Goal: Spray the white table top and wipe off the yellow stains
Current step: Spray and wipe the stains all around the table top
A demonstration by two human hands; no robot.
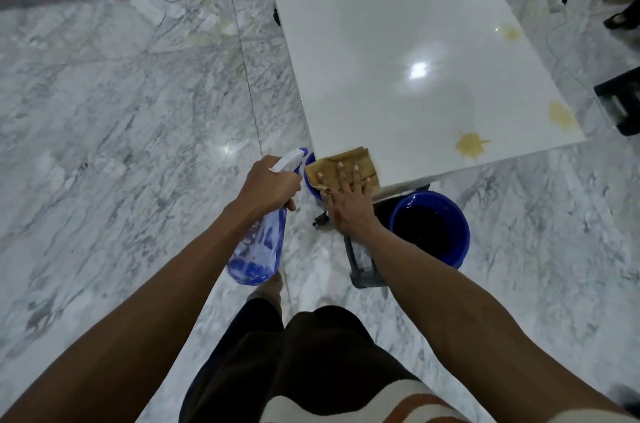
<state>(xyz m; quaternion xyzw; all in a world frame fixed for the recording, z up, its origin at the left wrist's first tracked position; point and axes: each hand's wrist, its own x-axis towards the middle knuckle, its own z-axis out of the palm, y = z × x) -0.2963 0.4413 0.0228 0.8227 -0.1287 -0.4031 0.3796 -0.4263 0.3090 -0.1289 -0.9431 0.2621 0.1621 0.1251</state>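
Note:
A glossy white table top [398,41] runs from the top of the view down to its near corner. Several yellow stains mark its right side: a star-shaped one [470,144] near the front edge, another [561,114] at the right corner, and fainter ones [509,31] farther back. My left hand [268,185] grips the neck of a clear blue spray bottle [259,249], which hangs above the floor to the left of the table. My right hand [349,200] lies with straight fingers on a tan cloth [346,162] at the table's near left corner.
A blue bucket [433,228] with dark contents stands on the marble floor below the table's front edge, beside a grey frame [362,270]. A second blue rim [310,180] peeks out under the cloth. Dark objects [620,103] sit right of the table. My legs and one foot are below.

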